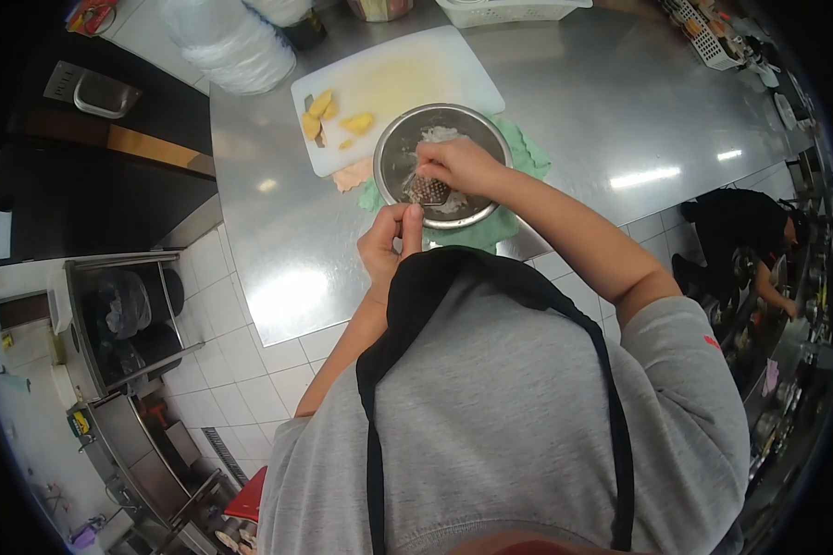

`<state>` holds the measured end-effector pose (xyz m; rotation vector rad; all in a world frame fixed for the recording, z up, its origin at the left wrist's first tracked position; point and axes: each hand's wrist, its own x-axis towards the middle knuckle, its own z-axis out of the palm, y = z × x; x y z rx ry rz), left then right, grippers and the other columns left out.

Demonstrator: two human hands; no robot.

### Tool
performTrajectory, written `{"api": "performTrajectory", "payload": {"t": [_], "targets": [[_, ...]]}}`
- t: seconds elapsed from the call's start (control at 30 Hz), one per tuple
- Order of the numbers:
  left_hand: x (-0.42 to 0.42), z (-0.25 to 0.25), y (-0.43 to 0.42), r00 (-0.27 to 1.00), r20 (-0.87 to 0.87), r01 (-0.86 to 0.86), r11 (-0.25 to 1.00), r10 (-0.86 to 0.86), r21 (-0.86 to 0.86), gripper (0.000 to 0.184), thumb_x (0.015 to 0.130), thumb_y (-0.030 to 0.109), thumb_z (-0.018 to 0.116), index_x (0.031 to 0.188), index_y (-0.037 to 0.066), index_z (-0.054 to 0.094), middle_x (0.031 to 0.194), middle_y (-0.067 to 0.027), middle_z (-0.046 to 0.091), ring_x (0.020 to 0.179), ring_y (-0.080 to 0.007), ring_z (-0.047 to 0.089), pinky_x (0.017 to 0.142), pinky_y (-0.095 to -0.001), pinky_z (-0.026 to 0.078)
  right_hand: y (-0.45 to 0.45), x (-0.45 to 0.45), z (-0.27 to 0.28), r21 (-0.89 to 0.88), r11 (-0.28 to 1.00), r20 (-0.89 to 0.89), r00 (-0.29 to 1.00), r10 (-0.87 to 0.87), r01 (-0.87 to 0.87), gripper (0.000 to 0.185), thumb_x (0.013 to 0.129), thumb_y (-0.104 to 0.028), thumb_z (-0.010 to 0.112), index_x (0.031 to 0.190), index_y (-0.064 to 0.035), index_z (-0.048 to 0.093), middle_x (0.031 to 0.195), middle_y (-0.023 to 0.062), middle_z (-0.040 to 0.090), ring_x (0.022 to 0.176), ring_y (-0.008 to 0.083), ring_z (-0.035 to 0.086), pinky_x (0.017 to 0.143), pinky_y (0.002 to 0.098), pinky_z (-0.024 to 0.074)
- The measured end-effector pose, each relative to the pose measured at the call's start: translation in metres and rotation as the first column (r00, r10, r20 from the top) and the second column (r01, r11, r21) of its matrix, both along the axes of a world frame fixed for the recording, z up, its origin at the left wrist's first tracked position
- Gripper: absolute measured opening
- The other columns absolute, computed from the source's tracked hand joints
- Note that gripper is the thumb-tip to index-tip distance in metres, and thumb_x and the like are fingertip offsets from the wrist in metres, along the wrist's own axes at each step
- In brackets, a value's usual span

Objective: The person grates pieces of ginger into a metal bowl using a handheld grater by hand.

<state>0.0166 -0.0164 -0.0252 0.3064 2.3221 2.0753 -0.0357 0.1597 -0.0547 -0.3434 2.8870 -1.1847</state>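
Note:
A metal bowl (396, 153) with pale shredded bits inside sits on a green cloth (528, 148) on the steel counter. In the bowl a small metal grater (429, 191) leans toward me. My left hand (391, 242) is closed at the near rim, thumb and fingers pinching the grater's near end. Over the grater's holed face my right hand (463, 168) is closed; its fingers hide whatever it holds. Beyond the bowl lies a white cutting board (435, 55) with several yellow peeled pieces (320, 104) that look like ginger.
Stacked plastic-wrapped containers (227, 46) stand at the counter's far left. A white basket (514, 11) is at the back, and a holder with utensils (708, 37) at the far right. Another person (740, 231) in black works at the right. The steel counter (583, 102) extends rightward.

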Motion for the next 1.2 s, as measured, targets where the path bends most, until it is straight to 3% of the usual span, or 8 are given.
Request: {"api": "performTrajectory", "payload": {"t": [0.37,0.43,0.57,0.67,0.73,0.83,1.07,1.2], "targets": [[-0.005,0.004,-0.003,1.000,0.002,0.004,1.000,-0.004,0.008,0.012,0.083,0.009,0.059,0.075,0.001,0.058,0.057,-0.0001,0.053,0.050,-0.0035,0.044,0.049,-0.0191,0.037,0.011,0.004,-0.007,-0.075,0.997,-0.242,0.970,-0.023,0.005,0.014,0.077,-0.018,0.060,0.081,-0.0046,0.058,0.073,0.0132,0.061,0.072,0.0313,0.059,0.064,0.0389,0.0456],[-0.003,0.009,0.001,0.999,-0.042,0.018,1.000,-0.019,-0.023,0.012,0.083,0.009,0.059,0.075,0.001,0.058,0.057,-0.0006,0.053,0.049,-0.0039,0.044,0.049,-0.0192,0.037,0.012,0.008,0.010,-0.158,0.978,0.158,0.981,-0.114,0.139,0.010,0.076,-0.014,0.059,0.079,-0.0041,0.059,0.075,0.0132,0.061,0.074,0.0309,0.058,0.066,0.0383,0.0451],[-0.004,0.008,0.000,1.000,-0.025,0.013,0.999,-0.014,-0.034,0.012,0.083,0.009,0.059,0.075,0.001,0.059,0.057,-0.0010,0.053,0.050,-0.0043,0.044,0.049,-0.0192,0.038,0.001,0.009,0.011,-0.170,0.976,0.126,0.986,-0.113,0.134,0.011,0.078,-0.012,0.059,0.081,-0.0016,0.057,0.070,0.0110,0.059,0.065,0.0265,0.057,0.061,0.0347,0.0446],[-0.003,0.010,0.001,0.998,-0.054,0.026,0.999,-0.027,-0.032,0.012,0.083,0.010,0.059,0.075,0.001,0.059,0.057,-0.0009,0.053,0.050,-0.0043,0.044,0.049,-0.0194,0.038,-0.005,0.008,-0.003,-0.101,0.995,-0.226,0.973,-0.037,0.015,0.013,0.077,-0.013,0.060,0.080,-0.0016,0.056,0.070,0.0108,0.059,0.064,0.0249,0.058,0.060,0.0344,0.0445],[-0.003,0.011,0.001,0.997,-0.072,0.038,0.998,-0.042,-0.050,0.012,0.083,0.010,0.059,0.075,0.001,0.059,0.057,-0.0010,0.054,0.050,-0.0045,0.045,0.050,-0.0194,0.038,0.005,-0.007,-0.012,0.047,0.994,-0.093,0.991,-0.096,0.101,0.013,0.074,-0.015,0.060,0.080,-0.0033,0.058,0.074,0.0143,0.061,0.071,0.0299,0.060,0.066,0.0367,0.0462],[-0.002,0.013,0.001,0.998,-0.049,0.027,0.999,-0.029,-0.038,0.012,0.083,0.010,0.059,0.075,0.001,0.059,0.057,-0.0010,0.054,0.051,-0.0045,0.045,0.050,-0.0193,0.038,0.019,-0.018,-0.008,-0.032,0.993,0.192,0.976,-0.103,0.111,0.013,0.075,-0.014,0.061,0.078,-0.0021,0.056,0.076,0.0128,0.061,0.070,0.0282,0.060,0.064,0.0359,0.0454],[-0.003,0.011,0.001,0.998,-0.056,0.019,0.999,-0.021,-0.037,0.012,0.083,0.010,0.059,0.075,0.001,0.059,0.057,-0.0010,0.054,0.051,-0.0044,0.045,0.050,-0.0194,0.038,0.017,-0.013,-0.015,0.129,0.981,0.156,0.974,-0.162,0.143,0.015,0.077,-0.016,0.061,0.080,-0.0027,0.055,0.076,0.0121,0.062,0.069,0.0242,0.060,0.063,0.0332,0.0455],[-0.003,0.007,0.001,0.999,-0.049,0.014,0.999,-0.015,-0.033,0.012,0.083,0.009,0.059,0.075,0.001,0.059,0.057,-0.0009,0.054,0.051,-0.0044,0.045,0.049,-0.0196,0.038,-0.003,0.007,0.019,-0.135,0.989,0.168,0.985,-0.031,0.054,0.017,0.076,-0.018,0.061,0.079,-0.0037,0.054,0.073,0.0132,0.060,0.069,0.0281,0.059,0.063,0.0364,0.0447]]}}
